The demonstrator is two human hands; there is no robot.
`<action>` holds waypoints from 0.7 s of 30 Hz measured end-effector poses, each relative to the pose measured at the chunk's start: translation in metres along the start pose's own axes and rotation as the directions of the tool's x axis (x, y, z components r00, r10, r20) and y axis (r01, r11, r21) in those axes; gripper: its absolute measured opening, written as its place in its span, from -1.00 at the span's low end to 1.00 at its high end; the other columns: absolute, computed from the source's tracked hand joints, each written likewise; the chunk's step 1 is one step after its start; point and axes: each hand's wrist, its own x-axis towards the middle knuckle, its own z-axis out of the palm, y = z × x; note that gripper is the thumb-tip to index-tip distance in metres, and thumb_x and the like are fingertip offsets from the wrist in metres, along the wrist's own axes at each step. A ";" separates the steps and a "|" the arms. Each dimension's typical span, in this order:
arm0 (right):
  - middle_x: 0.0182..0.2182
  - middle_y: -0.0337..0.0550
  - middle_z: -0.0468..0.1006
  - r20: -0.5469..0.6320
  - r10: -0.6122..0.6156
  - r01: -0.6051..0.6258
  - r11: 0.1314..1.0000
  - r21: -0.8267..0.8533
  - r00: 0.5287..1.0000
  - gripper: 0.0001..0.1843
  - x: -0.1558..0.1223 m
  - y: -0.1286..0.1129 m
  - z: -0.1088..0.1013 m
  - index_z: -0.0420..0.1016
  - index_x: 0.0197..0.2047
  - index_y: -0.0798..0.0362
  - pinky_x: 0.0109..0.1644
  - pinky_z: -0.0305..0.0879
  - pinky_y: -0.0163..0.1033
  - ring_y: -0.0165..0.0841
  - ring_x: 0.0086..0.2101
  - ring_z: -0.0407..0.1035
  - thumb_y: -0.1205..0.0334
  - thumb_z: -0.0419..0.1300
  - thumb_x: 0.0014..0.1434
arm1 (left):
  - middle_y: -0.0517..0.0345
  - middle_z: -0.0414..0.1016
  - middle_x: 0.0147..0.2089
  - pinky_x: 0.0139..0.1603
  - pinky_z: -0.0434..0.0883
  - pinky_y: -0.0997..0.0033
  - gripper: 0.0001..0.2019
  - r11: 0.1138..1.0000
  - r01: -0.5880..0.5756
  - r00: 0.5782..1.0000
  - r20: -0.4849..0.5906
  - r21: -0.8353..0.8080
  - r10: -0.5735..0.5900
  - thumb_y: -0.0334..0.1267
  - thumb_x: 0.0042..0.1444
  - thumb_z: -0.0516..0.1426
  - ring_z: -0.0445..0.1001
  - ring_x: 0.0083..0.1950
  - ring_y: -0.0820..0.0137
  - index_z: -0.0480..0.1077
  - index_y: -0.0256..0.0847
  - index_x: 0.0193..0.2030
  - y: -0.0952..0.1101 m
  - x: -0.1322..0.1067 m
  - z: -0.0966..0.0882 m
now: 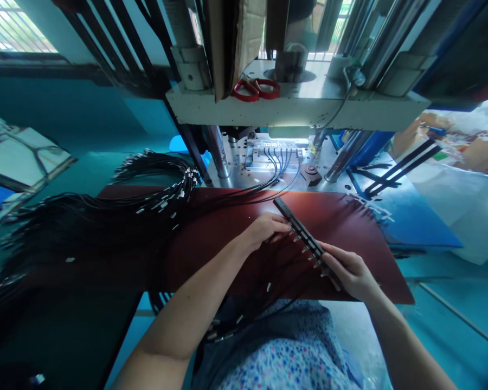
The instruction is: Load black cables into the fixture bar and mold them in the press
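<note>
A long dark slotted bar (299, 224) lies slantwise over the brown table, with several small metallic cable ends (305, 249) along its left edge. My right hand (348, 266) is closed around the bar's lower end. At the upper part of the same edge, the fingers of my left hand (267, 227) are pinched together on a thin black cable, whose tip is mostly hidden by them. Black cables (268, 265) hang from the bar toward my lap, where some loose ends with pale tips rest.
Bundled black cables (162, 187) spread over the left side. Behind the brown board (361, 233) stands a press with steel columns (217, 154) and a lit mould (272, 154) with cables in it. Red-handled scissors (256, 89) lie on its crossbeam. White scraps (374, 207) lie right.
</note>
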 end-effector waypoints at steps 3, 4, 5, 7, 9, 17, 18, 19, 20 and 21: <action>-0.63 -0.25 0.47 0.029 -0.040 0.043 0.995 -0.093 0.999 -0.49 0.001 -0.006 0.002 0.35 0.15 0.14 -0.73 0.18 -0.42 -0.50 -0.77 0.21 0.02 0.05 0.24 | 0.28 0.16 -0.78 -0.66 -0.16 0.48 -0.79 1.000 -0.011 0.999 -0.041 0.014 0.011 -0.21 -0.15 0.12 0.00 -0.75 0.62 0.30 -0.28 -0.66 -0.002 0.001 0.001; -0.63 -0.25 0.47 0.030 -0.043 0.046 0.993 -0.108 0.999 -0.49 0.002 -0.007 0.003 0.35 0.16 0.14 -0.73 0.19 -0.41 -0.50 -0.77 0.21 0.02 0.04 0.24 | 0.29 0.15 -0.78 -0.65 -0.15 0.48 -0.78 1.000 -0.018 0.998 -0.060 0.018 0.019 -0.20 -0.14 0.12 0.00 -0.74 0.62 0.29 -0.28 -0.66 -0.003 0.000 0.002; -0.64 -0.26 0.47 0.020 -0.041 0.043 0.993 -0.111 0.999 -0.49 0.002 -0.008 0.004 0.35 0.15 0.15 -0.73 0.19 -0.41 -0.50 -0.77 0.21 0.02 0.04 0.24 | 0.30 0.13 -0.78 -0.64 -0.13 0.49 -0.77 0.999 -0.028 0.996 -0.078 0.024 0.030 -0.19 -0.12 0.11 0.00 -0.73 0.61 0.29 -0.28 -0.65 -0.002 -0.001 0.003; -0.65 -0.27 0.46 -0.019 -0.026 0.024 0.996 -0.084 0.999 -0.49 0.002 -0.007 0.005 0.37 0.13 0.14 -0.74 0.16 -0.41 -0.50 -0.78 0.19 0.00 0.04 0.24 | 0.32 0.15 -0.74 -0.61 -0.08 0.50 -0.76 0.997 -0.060 0.994 -0.092 0.048 0.064 -0.15 -0.08 0.11 0.02 -0.69 0.61 0.34 -0.29 -0.59 0.001 -0.004 0.006; -0.66 -0.27 0.45 -0.070 -0.011 0.008 0.999 -0.038 0.997 -0.50 0.001 -0.004 0.005 0.40 0.10 0.13 -0.76 0.13 -0.41 -0.50 -0.78 0.18 -0.01 0.06 0.22 | 0.32 0.23 -0.64 -0.57 -0.01 0.52 -0.78 0.993 -0.086 0.995 -0.040 0.079 0.089 -0.14 -0.11 0.17 0.10 -0.62 0.59 0.38 -0.30 -0.49 0.006 -0.008 0.008; -0.64 -0.27 0.43 -0.131 0.002 0.006 0.998 0.059 0.991 -0.51 -0.002 0.005 0.005 0.41 0.10 0.11 -0.76 0.09 -0.43 -0.53 -0.77 0.16 -0.01 0.09 0.21 | 0.31 0.24 -0.64 -0.55 0.00 0.51 -0.76 0.991 0.086 0.994 -0.072 0.100 -0.079 -0.18 -0.28 0.27 0.13 -0.60 0.58 0.38 -0.32 -0.55 0.004 -0.014 0.014; -0.64 -0.27 0.42 -0.128 -0.005 0.013 0.998 0.059 0.992 -0.51 -0.002 0.004 0.005 0.41 0.10 0.12 -0.76 0.08 -0.43 -0.53 -0.78 0.16 0.00 0.09 0.21 | 0.30 0.26 -0.64 -0.55 0.01 0.52 -0.76 0.994 0.096 0.994 -0.067 0.060 -0.092 -0.18 -0.28 0.27 0.14 -0.61 0.58 0.38 -0.32 -0.55 0.003 -0.014 0.016; -0.65 -0.28 0.42 -0.123 -0.010 0.018 0.998 0.059 0.992 -0.52 -0.002 0.003 0.005 0.42 0.09 0.12 -0.76 0.08 -0.44 -0.54 -0.78 0.16 0.01 0.09 0.21 | 0.28 0.29 -0.64 -0.55 0.03 0.52 -0.75 0.995 0.101 0.993 -0.065 0.012 -0.101 -0.18 -0.28 0.28 0.16 -0.61 0.58 0.39 -0.33 -0.55 0.002 -0.013 0.017; -0.65 -0.28 0.41 -0.120 -0.014 0.021 0.998 0.060 0.993 -0.52 -0.001 0.003 0.005 0.42 0.09 0.13 -0.76 0.08 -0.44 -0.54 -0.78 0.16 0.01 0.09 0.21 | 0.26 0.31 -0.63 -0.54 0.06 0.52 -0.75 0.994 0.103 0.992 -0.067 -0.040 -0.106 -0.19 -0.29 0.29 0.19 -0.61 0.58 0.39 -0.34 -0.55 0.001 -0.013 0.019; -0.65 -0.28 0.41 -0.119 -0.015 0.022 0.998 0.061 0.993 -0.52 -0.001 0.002 0.005 0.41 0.10 0.13 -0.76 0.07 -0.44 -0.54 -0.78 0.16 0.01 0.09 0.22 | 0.25 0.34 -0.62 -0.53 0.09 0.53 -0.75 0.991 0.102 0.992 -0.070 -0.090 -0.108 -0.20 -0.30 0.30 0.22 -0.60 0.57 0.40 -0.34 -0.54 0.000 -0.012 0.021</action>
